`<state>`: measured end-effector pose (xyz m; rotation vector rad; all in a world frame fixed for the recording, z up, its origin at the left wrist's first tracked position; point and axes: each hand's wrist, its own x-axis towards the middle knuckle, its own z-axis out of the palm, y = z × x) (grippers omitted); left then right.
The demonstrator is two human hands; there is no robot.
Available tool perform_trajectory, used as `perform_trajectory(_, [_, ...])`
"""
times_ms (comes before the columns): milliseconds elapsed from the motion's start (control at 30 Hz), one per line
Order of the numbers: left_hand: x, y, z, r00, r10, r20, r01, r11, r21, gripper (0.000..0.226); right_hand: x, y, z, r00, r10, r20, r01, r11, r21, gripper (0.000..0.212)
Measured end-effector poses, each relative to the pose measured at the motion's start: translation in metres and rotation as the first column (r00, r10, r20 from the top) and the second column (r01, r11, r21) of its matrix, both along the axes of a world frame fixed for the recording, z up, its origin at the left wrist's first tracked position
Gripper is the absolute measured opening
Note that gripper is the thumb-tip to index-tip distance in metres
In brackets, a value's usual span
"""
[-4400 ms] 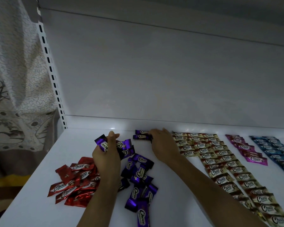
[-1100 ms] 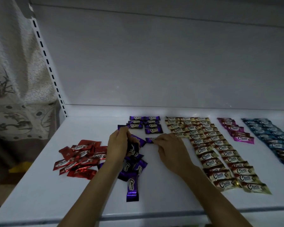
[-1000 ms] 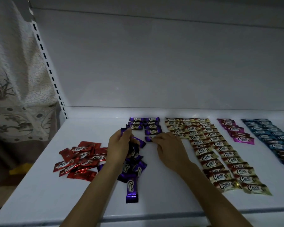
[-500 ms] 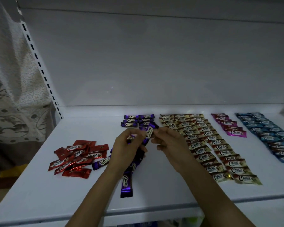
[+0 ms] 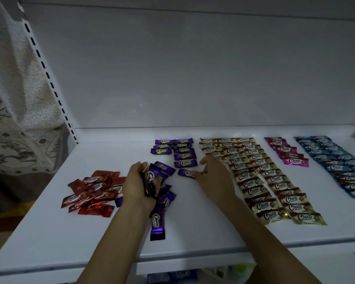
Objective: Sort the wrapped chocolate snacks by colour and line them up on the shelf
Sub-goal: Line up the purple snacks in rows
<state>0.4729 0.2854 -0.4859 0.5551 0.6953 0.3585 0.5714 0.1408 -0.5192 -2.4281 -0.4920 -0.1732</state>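
Observation:
My left hand (image 5: 137, 185) grips a bunch of purple snacks (image 5: 155, 176) above the loose purple pile (image 5: 162, 203) at the shelf's middle. My right hand (image 5: 213, 177) pinches one purple snack (image 5: 186, 173) flat on the shelf, just below the two short purple rows (image 5: 176, 151) at the back. A loose red pile (image 5: 92, 191) lies left of my left hand. Gold rows (image 5: 260, 177), a pink row (image 5: 286, 151) and blue rows (image 5: 340, 165) run to the right.
The white shelf (image 5: 203, 228) has a front edge near my forearms and a white back panel (image 5: 193, 78). A slotted upright (image 5: 49, 78) and a patterned curtain (image 5: 14, 119) stand at the left.
My right hand took a purple snack from my left hand's bunch and brought it down onto the shelf below the purple rows. The view shifted slightly.

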Motion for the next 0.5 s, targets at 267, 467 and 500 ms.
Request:
perform_trajectory(267, [0.002, 0.0, 0.002, 0.999, -0.001, 0.054, 0.011, 0.983, -0.183, 0.034, -0.004, -0.001, -0.022, 0.902, 0.326, 0.284, -0.231, 0.919, -0.321, 0.034])
perform_trajectory(467, [0.002, -0.01, 0.007, 0.989, -0.1, 0.108, 0.119, 0.976, -0.185, 0.029, -0.019, 0.0, 0.01, 0.94, 0.242, 0.239, -0.28, 0.949, 0.141, 0.022])
perform_trajectory(500, [0.003, -0.013, 0.007, 0.988, -0.115, 0.106, 0.132, 0.976, -0.172, 0.028, -0.03, 0.0, 0.019, 0.938, 0.277, 0.207, -0.325, 0.909, 0.259, 0.024])
